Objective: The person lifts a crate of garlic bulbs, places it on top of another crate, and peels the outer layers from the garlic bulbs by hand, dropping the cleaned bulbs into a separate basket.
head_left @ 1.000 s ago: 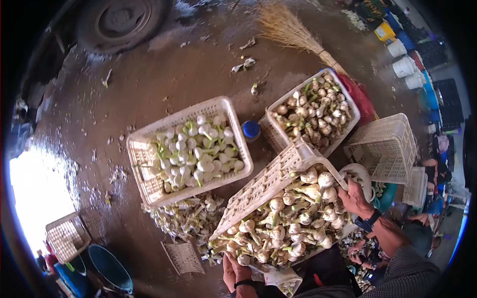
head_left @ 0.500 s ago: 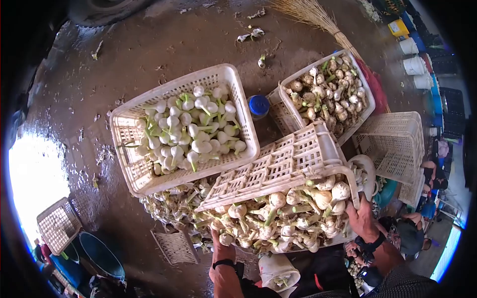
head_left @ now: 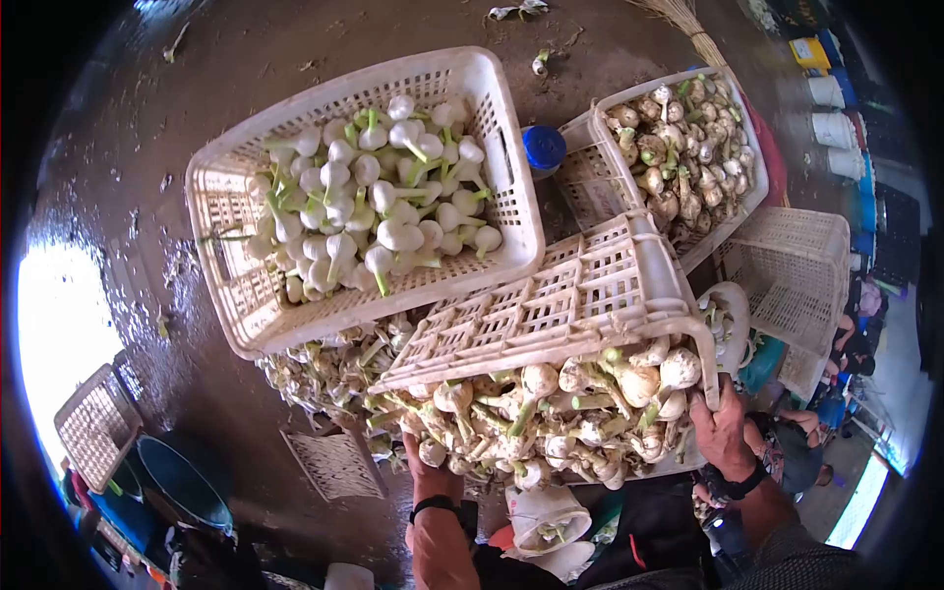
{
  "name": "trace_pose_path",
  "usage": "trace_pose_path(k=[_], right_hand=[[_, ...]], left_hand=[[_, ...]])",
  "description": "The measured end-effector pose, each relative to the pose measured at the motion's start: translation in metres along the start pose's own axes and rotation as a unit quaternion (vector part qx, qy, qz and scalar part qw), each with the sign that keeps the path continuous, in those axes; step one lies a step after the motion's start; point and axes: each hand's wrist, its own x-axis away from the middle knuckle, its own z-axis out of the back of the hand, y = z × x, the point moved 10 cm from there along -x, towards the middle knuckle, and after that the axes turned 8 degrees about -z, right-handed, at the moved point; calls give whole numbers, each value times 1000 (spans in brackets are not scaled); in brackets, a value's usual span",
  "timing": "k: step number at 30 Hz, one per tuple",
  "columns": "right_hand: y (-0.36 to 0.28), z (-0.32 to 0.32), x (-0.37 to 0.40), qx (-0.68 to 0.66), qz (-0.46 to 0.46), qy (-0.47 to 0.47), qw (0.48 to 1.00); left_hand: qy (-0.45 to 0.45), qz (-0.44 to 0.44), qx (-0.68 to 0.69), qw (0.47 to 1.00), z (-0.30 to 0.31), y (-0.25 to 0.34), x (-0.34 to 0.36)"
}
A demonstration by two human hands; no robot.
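Between my hands is a tilted white plastic crate, its slotted side up and its open top facing me. Garlic bulbs with cut stems and soil on their skins fill its mouth. My right hand is closed around the crate's rim at the right end. At the left end, my left hand grips the lower edge, its fingers partly hidden by bulbs. Right beyond it stands a crate holding clean white garlic. More unclean garlic lies in a heap beneath the tilted crate.
A blue-lidded container stands between the clean garlic and another crate of soiled garlic. Stacked crates are at right. A white bucket sits close to my body. Blue tubs are at lower left. People sit at far right.
My view has shifted, so the far crates look larger and nearer. Both hands stay on the tilted crate, which keeps about the same angle, with bulbs still in its mouth.
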Motion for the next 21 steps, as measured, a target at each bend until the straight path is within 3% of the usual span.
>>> trace_pose_path(k=[1, 3, 5, 10, 12, 13, 14, 15, 17, 18, 19, 20, 21], right_hand=[[-2, 0, 1, 5, 2, 1, 1000], [-12, -1, -2, -6, 3, 5, 1000], [-6, -8, 3, -20, 6, 17, 1000], [-2, -3, 3, -5, 28, 48, 998], [1, -5, 5, -3, 38, 65, 997], [0, -5, 5, -4, 27, 63, 998], [0, -6, 5, -5, 16, 61, 998], [1, -7, 5, -5, 11, 59, 998], [4, -7, 4, -17, -9, 48, 999], [2, -6, 4, -10, 13, 59, 998], [8, -8, 4, -11, 11, 63, 998], [11, -8, 4, -12, 3, 60, 998], [13, -9, 4, -13, -5, 56, 998]], left_hand=[[30, 86, 155, 984, -2, -11, 0], [100, 139, 251, 953, 8, -23, 1], [68, 110, 258, 958, 4, -22, -3], [123, 164, 234, 951, 10, -21, 0], [4, 11, 3, 1000, 30, -31, -16], [4, 14, 0, 1000, 39, -31, -15], [-44, -87, -212, 972, 42, -11, -15], [-92, -182, -410, 889, 35, 1, -10], [-78, -174, -369, 909, 42, -2, -14], [-31, -41, -72, 996, 59, -32, -20], [21, 95, 233, 968, 58, -64, -20], [-74, -5, -36, 997, 53, -48, -27], [-77, -1, -40, 996, 56, -50, -26]])
